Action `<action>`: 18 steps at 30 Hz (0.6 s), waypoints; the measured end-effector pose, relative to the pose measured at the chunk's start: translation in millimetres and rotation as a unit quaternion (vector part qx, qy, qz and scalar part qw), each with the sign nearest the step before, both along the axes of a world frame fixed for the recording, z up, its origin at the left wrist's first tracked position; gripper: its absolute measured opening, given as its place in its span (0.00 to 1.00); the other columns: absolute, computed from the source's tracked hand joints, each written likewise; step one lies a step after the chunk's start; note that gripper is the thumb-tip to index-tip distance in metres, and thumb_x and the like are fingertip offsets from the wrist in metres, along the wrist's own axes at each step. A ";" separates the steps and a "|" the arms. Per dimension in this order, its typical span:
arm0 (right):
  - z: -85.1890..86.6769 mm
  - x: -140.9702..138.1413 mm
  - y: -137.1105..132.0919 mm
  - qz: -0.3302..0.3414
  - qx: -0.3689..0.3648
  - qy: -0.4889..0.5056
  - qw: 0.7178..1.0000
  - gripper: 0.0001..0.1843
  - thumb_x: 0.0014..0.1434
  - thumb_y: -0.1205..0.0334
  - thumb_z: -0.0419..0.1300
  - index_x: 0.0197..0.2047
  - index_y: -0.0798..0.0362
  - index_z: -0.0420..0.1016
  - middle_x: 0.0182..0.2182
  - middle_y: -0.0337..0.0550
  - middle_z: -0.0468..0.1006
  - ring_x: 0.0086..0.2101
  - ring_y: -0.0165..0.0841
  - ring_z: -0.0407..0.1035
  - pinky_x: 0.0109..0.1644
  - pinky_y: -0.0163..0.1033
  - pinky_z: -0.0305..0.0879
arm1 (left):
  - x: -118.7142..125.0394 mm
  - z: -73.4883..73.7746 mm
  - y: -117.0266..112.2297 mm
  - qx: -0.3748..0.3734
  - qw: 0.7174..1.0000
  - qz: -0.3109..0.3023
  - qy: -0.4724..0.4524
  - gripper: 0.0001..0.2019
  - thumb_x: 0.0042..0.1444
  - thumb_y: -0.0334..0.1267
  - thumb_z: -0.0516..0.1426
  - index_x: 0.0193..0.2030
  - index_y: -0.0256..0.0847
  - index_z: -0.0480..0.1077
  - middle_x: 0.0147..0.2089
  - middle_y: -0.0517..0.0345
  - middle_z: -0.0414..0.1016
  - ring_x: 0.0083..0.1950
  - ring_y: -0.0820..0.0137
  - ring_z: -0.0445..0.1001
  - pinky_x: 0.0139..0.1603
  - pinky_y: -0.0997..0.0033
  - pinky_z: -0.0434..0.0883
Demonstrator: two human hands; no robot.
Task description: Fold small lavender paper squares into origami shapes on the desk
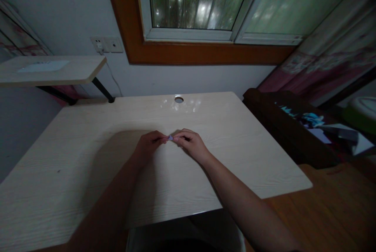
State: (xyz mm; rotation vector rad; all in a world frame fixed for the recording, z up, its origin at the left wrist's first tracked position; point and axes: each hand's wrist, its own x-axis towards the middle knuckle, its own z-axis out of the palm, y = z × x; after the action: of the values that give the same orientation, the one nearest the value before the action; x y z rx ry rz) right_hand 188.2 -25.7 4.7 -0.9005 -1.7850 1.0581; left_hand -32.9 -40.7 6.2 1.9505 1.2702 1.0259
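Head view. A small lilac piece (170,137), apparently paper, is shown over the middle of the desk (88,158), between the two hands. It is pinched on one side by the fingertips of the left hand (148,143) and on the other by those of the right hand (191,142); both hands are closed on it, thumb against forefinger. Whether the piece touches the desktop cannot be told. The work is judged to be under way rather than finished: the piece is gripped by both hands, only a sliver of it is exposed, and nothing completed is seen laid on the desk. How much shaping has been done, or remains, cannot be read at this size. The exposed part is seen to run roughly left to right, from one set of fingertips to the other, and this is taken as its long axis; no pointed end can be made out. A cable hole (179,99) is seen at the far edge, a shelf (53,70) to the left, a window (199,1) beyond.
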 end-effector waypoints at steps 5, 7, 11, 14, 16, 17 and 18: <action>1.6 -2.3 -1.9 -0.044 0.055 0.008 0.997 0.08 0.61 0.55 0.64 0.36 0.50 0.81 0.33 0.42 0.75 0.31 0.30 0.67 0.34 0.36 0.63 | 1.7 -2.6 -0.2 0.020 1.000 -0.007 0.005 0.07 0.61 0.41 0.59 0.39 0.44 0.79 0.38 0.58 0.81 0.39 0.69 0.78 0.44 0.72 0.72; 1.5 -3.1 -2.4 -0.037 0.071 0.014 0.997 0.07 0.61 0.56 0.64 0.37 0.49 0.81 0.35 0.43 0.76 0.32 0.31 0.68 0.34 0.37 0.64 | 2.7 -4.0 -0.6 0.034 0.999 -0.018 0.004 0.08 0.61 0.42 0.59 0.40 0.44 0.79 0.39 0.57 0.81 0.40 0.69 0.78 0.46 0.72 0.72; 0.5 -3.7 -2.6 -0.021 0.085 0.018 0.996 0.06 0.61 0.57 0.64 0.38 0.48 0.81 0.36 0.44 0.77 0.32 0.31 0.69 0.34 0.37 0.65 | 2.9 -7.6 -0.9 0.066 0.998 -0.017 0.015 0.09 0.62 0.43 0.58 0.41 0.45 0.80 0.39 0.57 0.81 0.40 0.69 0.79 0.46 0.72 0.73; 0.6 -4.3 -3.6 -0.016 0.092 0.013 0.995 0.05 0.61 0.58 0.64 0.39 0.48 0.81 0.36 0.44 0.77 0.32 0.31 0.69 0.34 0.37 0.65 | 2.3 -9.2 -0.9 0.090 0.996 -0.006 0.027 0.09 0.62 0.42 0.58 0.41 0.45 0.80 0.39 0.57 0.81 0.40 0.69 0.79 0.45 0.72 0.73; 0.9 -5.0 -4.7 -0.014 0.098 0.007 0.995 0.06 0.61 0.58 0.64 0.40 0.48 0.81 0.37 0.45 0.77 0.32 0.31 0.69 0.33 0.37 0.66 | 2.2 -9.2 -1.1 0.101 0.994 0.000 0.030 0.09 0.62 0.42 0.58 0.41 0.44 0.80 0.38 0.56 0.81 0.39 0.69 0.79 0.44 0.72 0.74; 1.0 -5.5 -5.4 -0.015 0.101 0.006 0.995 0.06 0.60 0.58 0.64 0.41 0.48 0.81 0.37 0.45 0.77 0.32 0.31 0.69 0.33 0.37 0.66 | 2.2 -9.2 -1.1 0.104 0.994 0.003 0.031 0.09 0.62 0.42 0.58 0.41 0.44 0.80 0.39 0.56 0.81 0.39 0.69 0.79 0.44 0.72 0.74; 1.1 -5.9 -6.0 -0.015 0.104 0.004 0.994 0.07 0.60 0.58 0.64 0.41 0.48 0.81 0.37 0.45 0.76 0.31 0.30 0.69 0.33 0.37 0.66 | 2.2 -9.3 -1.1 0.106 0.994 0.004 0.032 0.09 0.63 0.42 0.58 0.42 0.44 0.80 0.39 0.55 0.81 0.40 0.69 0.79 0.44 0.72 0.74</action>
State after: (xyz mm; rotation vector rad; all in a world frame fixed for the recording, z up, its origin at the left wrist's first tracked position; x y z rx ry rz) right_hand 182.4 -31.7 5.8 -0.7915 -1.8294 0.8380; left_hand -30.6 -41.8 -3.1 2.1530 1.2476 1.1519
